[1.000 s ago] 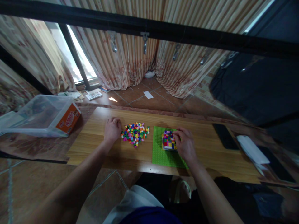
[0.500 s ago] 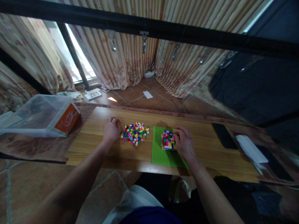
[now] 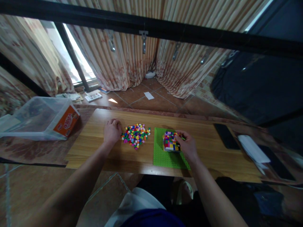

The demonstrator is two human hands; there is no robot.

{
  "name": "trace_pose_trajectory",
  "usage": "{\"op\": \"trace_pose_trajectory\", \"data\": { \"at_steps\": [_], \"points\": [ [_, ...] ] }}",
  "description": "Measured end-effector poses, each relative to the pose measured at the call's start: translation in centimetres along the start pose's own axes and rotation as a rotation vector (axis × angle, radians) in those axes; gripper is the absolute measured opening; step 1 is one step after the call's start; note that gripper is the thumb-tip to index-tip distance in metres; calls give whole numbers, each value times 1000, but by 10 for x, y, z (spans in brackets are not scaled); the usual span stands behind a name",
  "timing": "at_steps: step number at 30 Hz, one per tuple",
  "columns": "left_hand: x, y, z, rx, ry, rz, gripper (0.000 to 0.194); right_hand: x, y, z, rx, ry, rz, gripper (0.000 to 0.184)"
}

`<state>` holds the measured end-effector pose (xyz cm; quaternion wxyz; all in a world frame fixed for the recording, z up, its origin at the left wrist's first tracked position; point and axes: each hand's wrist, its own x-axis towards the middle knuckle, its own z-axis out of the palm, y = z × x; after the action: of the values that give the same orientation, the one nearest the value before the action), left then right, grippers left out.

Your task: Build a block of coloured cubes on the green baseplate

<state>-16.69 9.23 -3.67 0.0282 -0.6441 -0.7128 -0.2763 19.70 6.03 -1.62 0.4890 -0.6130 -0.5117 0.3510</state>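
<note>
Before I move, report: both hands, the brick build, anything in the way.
Left hand beside loose toy bricks. Right hand at multicoloured brick build on green studded baseplate; grip unclear. In the way: that hand, partly hiding the build.

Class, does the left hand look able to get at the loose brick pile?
Probably yes: the left hand is right beside the loose brick pile, with nothing visible standing between them.

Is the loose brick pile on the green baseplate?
No, the brick pile lies on the wooden tabletop, left of the green baseplate.
</note>
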Motion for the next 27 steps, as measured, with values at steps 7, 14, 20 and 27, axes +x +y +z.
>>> {"op": "trace_pose_trajectory", "data": {
  "at_steps": [7,14,20,27],
  "points": [
    [0,1,0,-4,-8,-18,26,2,0,3,176,-15,137,41],
    [0,1,-1,22,-14,-15,27,2,-1,6,229,11,183,40],
    [0,-1,0,-4,-13,-14,28,2,-1,8,235,13,172,38],
    [1,-1,0,13,0,-1,26,-11,-8,-6,180,112,37,44]
  ]
}}
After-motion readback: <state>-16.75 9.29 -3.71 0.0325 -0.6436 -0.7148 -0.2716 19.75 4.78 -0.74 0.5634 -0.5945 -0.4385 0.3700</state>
